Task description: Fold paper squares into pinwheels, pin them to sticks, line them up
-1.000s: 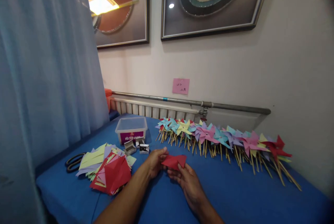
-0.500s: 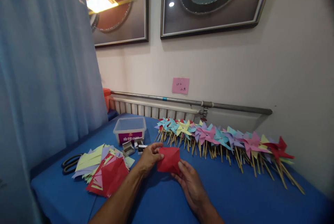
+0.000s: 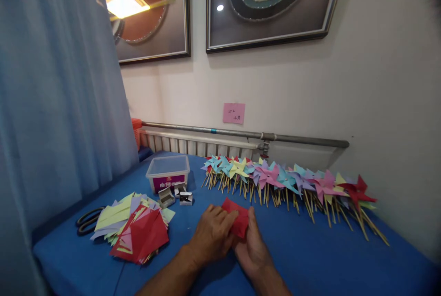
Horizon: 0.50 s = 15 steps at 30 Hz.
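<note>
A red paper square [image 3: 240, 222] is held between my hands above the table, tilted and a little bent. My left hand [image 3: 212, 230] is closed over its left side, fingers curled onto the sheet. From below and the right, my right hand [image 3: 254, 250] grips it, thumb up along the right edge; its other fingers are mostly hidden. Left of my hands lies a pile of cut paper sheets [image 3: 115, 218] with red ones [image 3: 146, 236] on top. Small open boxes [image 3: 186, 198] stand just beyond my left hand.
Black-handled scissors [image 3: 87, 221] lie partly beside the paper pile. A clear plastic tub [image 3: 167, 167] stands at the back. Finished paper pinwheels [image 3: 268, 175] on sticks line the table's back right. A blue curtain [image 3: 62, 80] hangs at left; a pipe [image 3: 237, 133] runs along the wall.
My left hand has moved from the paper's upper left corner to close over its left side. The red paper is now turned and tilted, with my right hand more underneath it.
</note>
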Motion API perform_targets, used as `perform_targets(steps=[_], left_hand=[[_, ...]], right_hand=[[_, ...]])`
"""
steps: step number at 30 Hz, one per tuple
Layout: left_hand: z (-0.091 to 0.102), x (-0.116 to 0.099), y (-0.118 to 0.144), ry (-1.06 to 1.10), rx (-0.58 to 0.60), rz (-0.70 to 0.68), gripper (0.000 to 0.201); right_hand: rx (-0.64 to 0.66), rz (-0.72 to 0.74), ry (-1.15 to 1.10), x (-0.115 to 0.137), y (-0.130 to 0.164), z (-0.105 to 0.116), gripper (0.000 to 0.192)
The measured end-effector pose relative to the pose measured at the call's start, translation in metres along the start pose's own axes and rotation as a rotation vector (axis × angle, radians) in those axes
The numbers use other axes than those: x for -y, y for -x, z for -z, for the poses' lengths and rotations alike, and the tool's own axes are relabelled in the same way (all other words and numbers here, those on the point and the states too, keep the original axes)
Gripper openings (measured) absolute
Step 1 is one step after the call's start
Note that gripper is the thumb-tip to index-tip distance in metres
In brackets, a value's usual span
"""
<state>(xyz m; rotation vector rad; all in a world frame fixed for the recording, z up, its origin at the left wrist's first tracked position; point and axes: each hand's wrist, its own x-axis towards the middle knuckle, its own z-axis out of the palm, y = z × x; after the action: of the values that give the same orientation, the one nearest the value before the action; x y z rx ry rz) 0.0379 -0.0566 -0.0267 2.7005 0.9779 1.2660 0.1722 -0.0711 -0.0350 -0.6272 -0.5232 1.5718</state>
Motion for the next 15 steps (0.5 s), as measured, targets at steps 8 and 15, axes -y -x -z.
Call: perform_targets(steps=[8,15], left_hand=[[0.004,0.024,-0.008,0.394,-0.159,0.647,0.022],[-0.01,0.039,-0.01,0.686,-0.145,0.898,0.009]], right_hand=[[-0.027,-0.069,-0.079,0.0,-0.005,0.007,0.045],[-0.068,-0.089,0.047,-0.012,-0.001,0.003,0.039]])
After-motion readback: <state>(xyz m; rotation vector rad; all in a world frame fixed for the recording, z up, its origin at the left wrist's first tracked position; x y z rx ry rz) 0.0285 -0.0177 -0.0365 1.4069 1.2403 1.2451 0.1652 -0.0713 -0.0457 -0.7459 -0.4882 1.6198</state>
